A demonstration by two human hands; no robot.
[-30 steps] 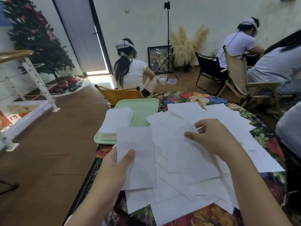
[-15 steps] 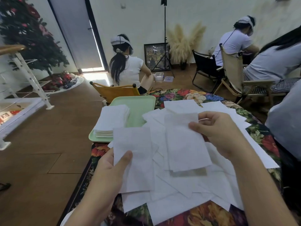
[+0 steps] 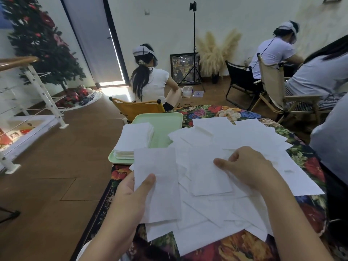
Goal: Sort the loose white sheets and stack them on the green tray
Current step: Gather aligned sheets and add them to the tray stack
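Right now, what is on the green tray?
A neat stack of white sheets sits on the tray's left half; the right half is bare. The tray under the stack is hidden.

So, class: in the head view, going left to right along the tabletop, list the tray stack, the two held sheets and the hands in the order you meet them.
Stack of sheets on the green tray → left hand → sheet it grips → sheet the right hand pinches → right hand.

Matt white paper sheets (image 3: 235, 136), smooth green plastic tray (image 3: 165, 127), floral cloth tablecloth (image 3: 308, 159)
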